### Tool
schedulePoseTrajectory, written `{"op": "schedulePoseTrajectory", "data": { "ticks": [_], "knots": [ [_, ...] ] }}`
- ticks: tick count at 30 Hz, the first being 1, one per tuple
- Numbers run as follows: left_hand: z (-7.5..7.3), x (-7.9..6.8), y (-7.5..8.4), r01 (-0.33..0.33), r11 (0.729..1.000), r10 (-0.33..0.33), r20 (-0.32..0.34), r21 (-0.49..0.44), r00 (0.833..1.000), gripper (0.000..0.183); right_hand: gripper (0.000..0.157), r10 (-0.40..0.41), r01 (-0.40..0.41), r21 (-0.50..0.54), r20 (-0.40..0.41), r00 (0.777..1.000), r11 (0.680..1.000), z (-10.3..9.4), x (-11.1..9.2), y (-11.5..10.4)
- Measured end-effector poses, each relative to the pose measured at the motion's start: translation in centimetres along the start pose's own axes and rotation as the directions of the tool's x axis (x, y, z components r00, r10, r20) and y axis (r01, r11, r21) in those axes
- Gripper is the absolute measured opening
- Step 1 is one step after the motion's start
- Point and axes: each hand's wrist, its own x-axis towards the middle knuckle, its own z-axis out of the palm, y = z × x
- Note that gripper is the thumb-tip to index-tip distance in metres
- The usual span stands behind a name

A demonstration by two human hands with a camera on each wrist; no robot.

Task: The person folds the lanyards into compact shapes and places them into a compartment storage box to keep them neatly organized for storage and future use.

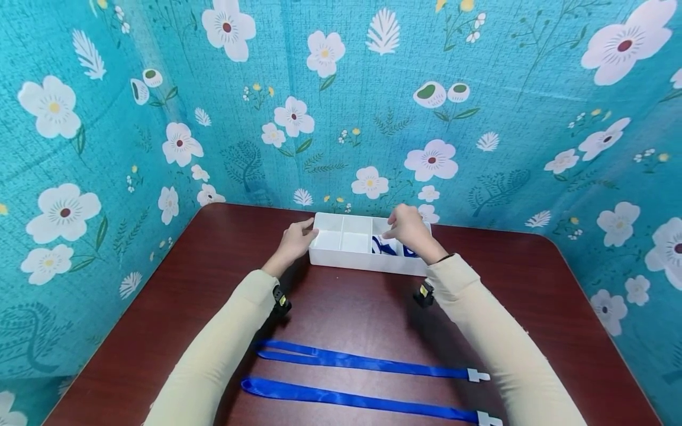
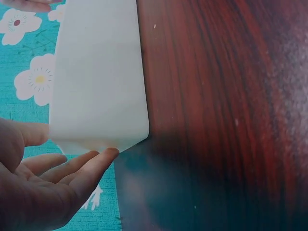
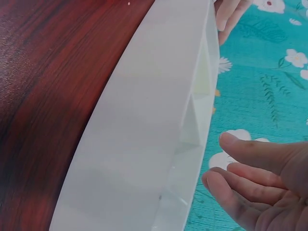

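Note:
A long white divided box (image 1: 367, 261) lies across the table near its back edge. My left hand (image 1: 293, 241) is at the box's left end; in the left wrist view its fingers (image 2: 91, 168) lie against the end wall, the thumb up by the rim. Above the right-hand compartments is my right hand (image 1: 409, 229). Between its bent thumb and fingers (image 3: 221, 192) a gap with nothing in it shows in the right wrist view. Blue-and-white strap-like items (image 1: 385, 245) fill the third compartment, and more blue (image 1: 409, 252) shows in the rightmost one, partly hidden by the right hand.
Two blue lanyards with pale clips, a farther one (image 1: 367, 362) and a nearer one (image 1: 351, 397), stretch side by side across the front of the brown table (image 1: 341, 313). A teal flowered curtain (image 1: 341, 106) stands behind and beside the table.

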Motion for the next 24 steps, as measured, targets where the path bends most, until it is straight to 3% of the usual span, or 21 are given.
{"op": "schedulePoseTrajectory", "data": {
  "ticks": [13,24],
  "knots": [
    [-2.1,-1.1,0.9,0.047,0.997,-0.045,-0.032,0.063,0.998,0.060,0.019,-0.138,0.138,-0.013,0.010,0.990,0.990,-1.6,-3.5,-0.8],
    [-3.9,-3.7,1.8,-0.040,0.981,0.036,0.022,0.190,0.999,0.050,0.013,-0.238,0.238,-0.039,-0.002,0.971,0.970,-2.6,-7.4,-0.7]
  ]
}}
